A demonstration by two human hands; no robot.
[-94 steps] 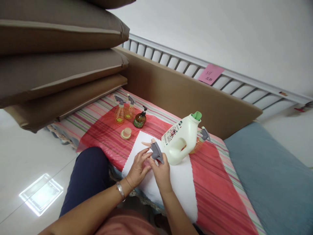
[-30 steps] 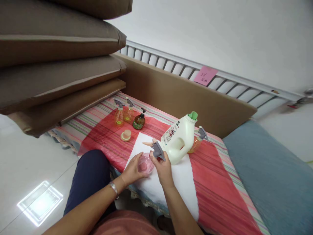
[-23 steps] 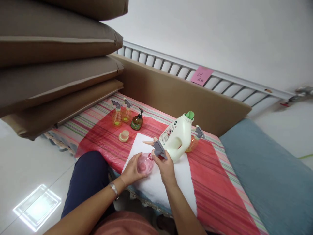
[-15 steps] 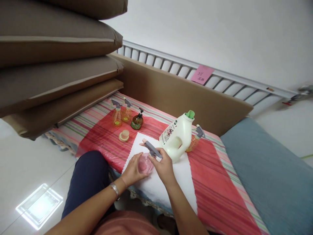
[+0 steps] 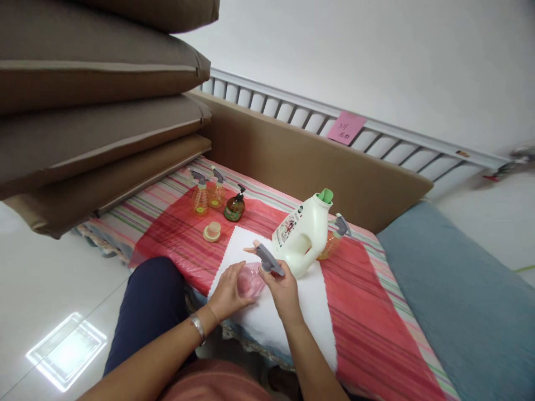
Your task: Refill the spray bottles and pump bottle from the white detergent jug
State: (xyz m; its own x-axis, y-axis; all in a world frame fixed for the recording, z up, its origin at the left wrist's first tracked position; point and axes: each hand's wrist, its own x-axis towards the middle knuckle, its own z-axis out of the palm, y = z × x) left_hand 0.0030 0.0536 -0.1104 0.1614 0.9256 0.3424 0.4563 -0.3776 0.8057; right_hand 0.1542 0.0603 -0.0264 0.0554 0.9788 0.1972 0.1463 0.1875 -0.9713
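Observation:
My left hand (image 5: pixel 228 289) wraps round a small clear pink spray bottle (image 5: pixel 251 280) lying tilted over the white cloth (image 5: pixel 309 312). My right hand (image 5: pixel 284 287) grips the grey trigger spray head (image 5: pixel 267 259) at the bottle's neck. A white detergent jug (image 5: pixel 303 233) with a green spout stands just beyond my right hand.
Two orange spray bottles (image 5: pixel 200 196), a dark pump bottle (image 5: pixel 234 206) and a beige lid (image 5: pixel 212 230) stand on the red striped sheet (image 5: pixel 167 228). Another orange spray bottle (image 5: pixel 334 236) lies behind the jug. Brown cushions (image 5: pixel 92 100) are stacked left, a cardboard panel (image 5: pixel 317 161) stands behind, a blue mat (image 5: pixel 455 301) lies right.
My right hand has turned the grey spray head back and forth on the bottle's neck while my left hand kept hold of the pink bottle. The view shifted slightly.

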